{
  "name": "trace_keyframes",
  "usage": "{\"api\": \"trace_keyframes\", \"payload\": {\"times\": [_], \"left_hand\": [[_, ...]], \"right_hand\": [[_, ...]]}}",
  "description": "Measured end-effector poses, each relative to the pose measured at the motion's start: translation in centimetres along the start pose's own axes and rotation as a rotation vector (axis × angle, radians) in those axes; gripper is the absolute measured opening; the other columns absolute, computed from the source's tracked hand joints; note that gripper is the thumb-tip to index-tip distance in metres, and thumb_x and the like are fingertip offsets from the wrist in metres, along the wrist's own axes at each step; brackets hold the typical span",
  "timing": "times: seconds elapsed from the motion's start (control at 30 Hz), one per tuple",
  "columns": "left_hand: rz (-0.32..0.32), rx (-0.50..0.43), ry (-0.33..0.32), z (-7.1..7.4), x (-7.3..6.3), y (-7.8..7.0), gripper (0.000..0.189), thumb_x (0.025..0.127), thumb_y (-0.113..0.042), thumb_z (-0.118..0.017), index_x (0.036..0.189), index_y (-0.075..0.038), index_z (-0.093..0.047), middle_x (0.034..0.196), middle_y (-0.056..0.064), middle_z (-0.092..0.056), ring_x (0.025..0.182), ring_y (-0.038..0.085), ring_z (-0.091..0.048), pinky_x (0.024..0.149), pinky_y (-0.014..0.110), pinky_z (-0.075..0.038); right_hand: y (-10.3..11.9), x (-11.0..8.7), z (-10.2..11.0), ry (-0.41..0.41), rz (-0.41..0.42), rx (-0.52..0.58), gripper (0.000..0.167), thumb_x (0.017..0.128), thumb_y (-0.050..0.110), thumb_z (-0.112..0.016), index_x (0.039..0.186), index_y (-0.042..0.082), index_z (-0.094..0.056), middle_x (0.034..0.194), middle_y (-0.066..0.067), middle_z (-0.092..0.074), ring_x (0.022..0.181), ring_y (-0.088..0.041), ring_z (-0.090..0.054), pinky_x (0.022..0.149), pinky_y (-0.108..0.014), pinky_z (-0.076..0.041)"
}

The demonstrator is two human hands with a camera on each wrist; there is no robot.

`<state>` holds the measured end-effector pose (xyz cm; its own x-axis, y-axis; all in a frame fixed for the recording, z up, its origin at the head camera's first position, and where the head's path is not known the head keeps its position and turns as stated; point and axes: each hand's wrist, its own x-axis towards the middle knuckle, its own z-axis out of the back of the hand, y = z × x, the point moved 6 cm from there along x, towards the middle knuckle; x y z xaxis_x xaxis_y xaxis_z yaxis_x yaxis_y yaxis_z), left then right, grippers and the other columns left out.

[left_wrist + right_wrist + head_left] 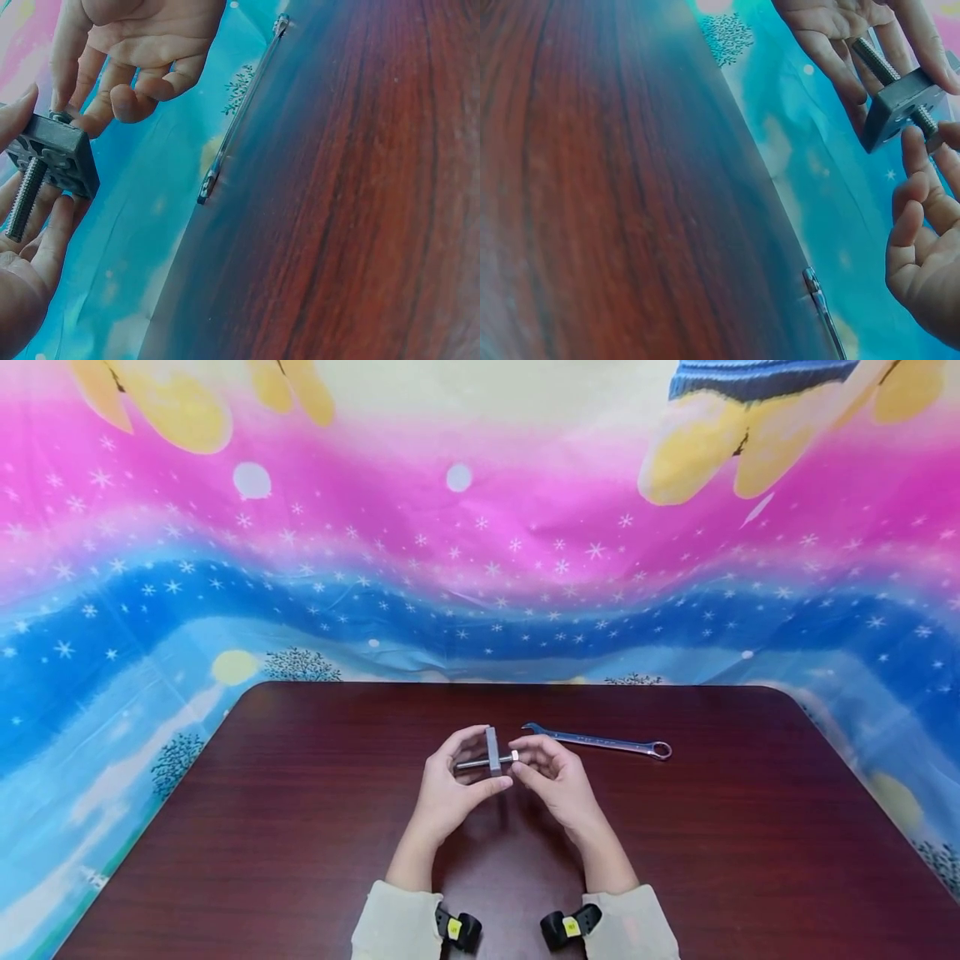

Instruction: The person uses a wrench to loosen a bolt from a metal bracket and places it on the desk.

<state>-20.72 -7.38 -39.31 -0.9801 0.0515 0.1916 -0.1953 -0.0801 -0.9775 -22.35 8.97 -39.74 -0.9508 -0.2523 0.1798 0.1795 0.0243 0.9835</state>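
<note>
My left hand (444, 789) holds a grey block (492, 750) by its edges above the table, thumb on the near side and fingers on the far side. A threaded bolt (27, 201) passes through the block, and its shank sticks out on the left-hand side. At the bolt's right end, my right hand (557, 777) pinches the head between thumb and fingertips. Holes or recesses mark the block's face in the right wrist view, where a length of thread (924, 118) shows between block and head.
A combination wrench (600, 742) lies on the dark red wooden table (300, 827), beyond and right of the right hand. Behind the table hangs a patterned cloth (480, 552). Each wrist wears a black strap device (468, 932) over a light sleeve.
</note>
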Motion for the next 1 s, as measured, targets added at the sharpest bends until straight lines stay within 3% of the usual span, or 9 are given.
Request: {"api": "trace_keyframes", "payload": {"times": [0.13,0.33,0.43,0.53,0.67,0.9,1.0], "left_hand": [[-0.015,0.007,0.009,-0.24,0.03,-0.14,0.066,0.076,-0.01,-0.086,0.135,-0.018,-0.058,0.126,0.008,-0.067,0.113,0.025,-0.066,0.092,0.039,-0.058],[-0.007,0.003,0.026,-0.61,0.06,-0.05,0.067,0.076,-0.009,-0.086,0.135,-0.019,-0.058,0.126,0.008,-0.067,0.114,0.024,-0.066,0.091,0.037,-0.058],[-0.012,0.001,0.023,-0.52,0.1,0.02,0.067,0.076,-0.008,-0.085,0.136,-0.016,-0.057,0.126,0.009,-0.067,0.114,0.025,-0.066,0.092,0.038,-0.058],[-0.016,0.0,0.005,-0.22,0.13,0.16,0.067,0.077,-0.008,-0.085,0.137,-0.015,-0.057,0.127,0.01,-0.066,0.115,0.026,-0.065,0.093,0.04,-0.058],[-0.008,0.001,-0.004,-0.03,0.13,0.31,0.067,0.077,-0.01,-0.086,0.136,-0.02,-0.057,0.128,0.009,-0.066,0.116,0.025,-0.064,0.094,0.04,-0.057],[-0.006,0.003,0.016,-0.33,0.07,0.12,0.066,0.076,-0.011,-0.086,0.135,-0.022,-0.058,0.126,0.008,-0.066,0.114,0.024,-0.065,0.093,0.038,-0.057],[-0.007,0.0,0.024,-0.5,0.07,0.04,0.066,0.076,-0.01,-0.086,0.135,-0.023,-0.058,0.125,0.007,-0.067,0.113,0.024,-0.066,0.092,0.038,-0.058]], "right_hand": [[-0.21,0.09,0.11,-0.045,-0.029,-0.002,0.026,0.099,0.013,-0.061,0.117,-0.006,-0.063,0.075,0.001,-0.064,0.064,-0.011,-0.055,0.061,-0.024,-0.048],[-0.42,0.25,0.35,-0.124,-0.053,0.003,0.024,0.1,0.015,-0.06,0.108,-0.007,-0.065,0.064,0.003,-0.059,0.059,-0.012,-0.051,0.057,-0.024,-0.047],[-0.32,0.21,0.37,-0.109,-0.043,0.004,0.021,0.098,0.01,-0.062,0.112,-0.005,-0.065,0.074,0.001,-0.064,0.066,-0.01,-0.057,0.063,-0.023,-0.051],[-0.07,0.11,0.25,-0.062,-0.014,0.002,0.025,0.095,0.003,-0.064,0.119,-0.004,-0.062,0.097,-0.008,-0.069,0.079,-0.01,-0.06,0.071,-0.021,-0.052],[0.08,-0.01,0.15,-0.024,0.006,0.0,0.03,0.093,0.001,-0.065,0.122,-0.003,-0.061,0.112,-0.017,-0.066,0.087,-0.011,-0.06,0.076,-0.021,-0.052],[-0.2,0.03,0.22,-0.046,-0.045,0.01,0.026,0.098,0.012,-0.062,0.119,-0.003,-0.063,0.079,0.004,-0.066,0.07,-0.01,-0.059,0.064,-0.024,-0.05],[-0.21,0.12,0.21,-0.073,-0.055,0.015,0.024,0.1,0.015,-0.059,0.113,-0.005,-0.064,0.068,0.005,-0.061,0.061,-0.011,-0.053,0.059,-0.023,-0.046]]}}
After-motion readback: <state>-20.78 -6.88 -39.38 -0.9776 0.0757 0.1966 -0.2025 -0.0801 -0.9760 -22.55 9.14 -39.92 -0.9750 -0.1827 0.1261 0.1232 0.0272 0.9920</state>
